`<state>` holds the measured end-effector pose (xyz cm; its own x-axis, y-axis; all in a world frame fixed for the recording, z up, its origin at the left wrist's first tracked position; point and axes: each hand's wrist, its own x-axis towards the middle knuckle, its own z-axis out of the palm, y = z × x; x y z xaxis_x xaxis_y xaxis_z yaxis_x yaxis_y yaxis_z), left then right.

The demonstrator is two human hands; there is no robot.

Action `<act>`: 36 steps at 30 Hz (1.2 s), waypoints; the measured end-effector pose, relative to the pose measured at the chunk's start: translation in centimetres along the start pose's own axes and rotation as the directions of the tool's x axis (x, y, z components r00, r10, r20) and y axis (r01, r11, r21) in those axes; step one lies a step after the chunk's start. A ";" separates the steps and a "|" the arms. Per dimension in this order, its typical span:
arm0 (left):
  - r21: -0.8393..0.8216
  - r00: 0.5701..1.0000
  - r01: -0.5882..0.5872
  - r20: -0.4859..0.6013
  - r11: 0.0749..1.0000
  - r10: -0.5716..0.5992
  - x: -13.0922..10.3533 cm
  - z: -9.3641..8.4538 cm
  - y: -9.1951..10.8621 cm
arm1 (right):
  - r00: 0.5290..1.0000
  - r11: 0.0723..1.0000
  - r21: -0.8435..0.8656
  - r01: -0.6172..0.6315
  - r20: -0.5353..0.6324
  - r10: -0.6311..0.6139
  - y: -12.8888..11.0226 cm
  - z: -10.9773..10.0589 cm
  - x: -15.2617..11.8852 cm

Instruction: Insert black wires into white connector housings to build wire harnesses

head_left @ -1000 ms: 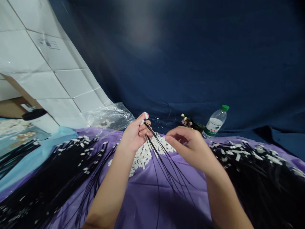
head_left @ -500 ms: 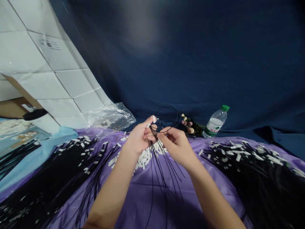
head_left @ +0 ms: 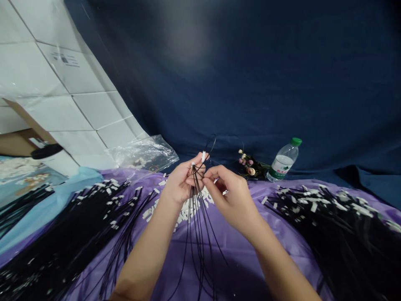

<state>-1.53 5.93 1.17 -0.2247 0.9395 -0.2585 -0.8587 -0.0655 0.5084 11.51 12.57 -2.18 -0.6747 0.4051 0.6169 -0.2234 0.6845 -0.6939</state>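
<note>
In my left hand (head_left: pixel 183 179) are several thin black cords (head_left: pixel 199 221), hanging down over the purple cloth. A small white tag (head_left: pixel 203 156) stands up at its raised fingertips, with a loop of black cord above it. My right hand (head_left: pixel 227 190) is just to the right, its thumb and forefinger pinched on a black cord beside the left fingers. Below and behind the hands lies a pile of white tags (head_left: pixel 186 211) on the purple cloth (head_left: pixel 232 251).
Bundles of tagged black cords lie at left (head_left: pixel 72 217) and right (head_left: pixel 338 225). A water bottle (head_left: pixel 282 163), small artificial flowers (head_left: pixel 250 167) and a clear plastic bag (head_left: pixel 147 154) are behind. White boxes (head_left: pixel 62 75) stand at left.
The cord loop by my fingers has become smaller and shifted left. My right hand has come slightly closer to my left, and the hanging cords have swung left.
</note>
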 end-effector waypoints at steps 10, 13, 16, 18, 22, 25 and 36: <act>0.053 0.999 -0.036 0.013 0.998 0.035 -0.1 0.3 -0.3 | 0.943 0.871 -0.361 0.333 0.144 -0.301 -0.1 -1.5 0.0; 0.084 0.996 -0.085 -0.013 0.993 0.086 0.2 0.5 -0.6 | 0.905 0.801 -0.423 0.425 0.205 -0.372 0.0 -1.6 0.1; 0.074 0.997 -0.077 -0.002 0.994 0.077 0.4 0.4 -0.8 | 0.872 0.760 -0.431 0.487 0.185 -0.453 0.5 -1.3 0.2; 0.058 0.998 -0.059 0.017 0.997 0.058 0.5 0.2 -0.8 | 0.839 0.737 -0.419 0.530 0.135 -0.527 1.0 -1.1 0.3; 0.021 0.999 -0.030 0.039 0.999 0.029 0.6 0.0 -0.6 | 0.793 0.725 -0.383 0.573 0.036 -0.608 2.0 -0.8 0.5; 0.000 0.998 -0.016 0.054 1.000 0.016 0.6 0.0 -0.6 | 0.777 0.732 -0.347 0.586 -0.016 -0.629 2.5 -0.7 0.5; -0.174 0.997 0.059 0.058 0.983 -0.050 -0.1 0.2 -0.5 | 0.793 0.828 -0.145 0.542 -0.237 -0.561 2.9 -0.9 0.8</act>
<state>-0.98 5.90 1.10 -0.1546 0.9596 -0.2349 -0.9375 -0.0675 0.3414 10.94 15.48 -3.37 -0.2428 0.0813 0.9667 -0.4488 0.8740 -0.1862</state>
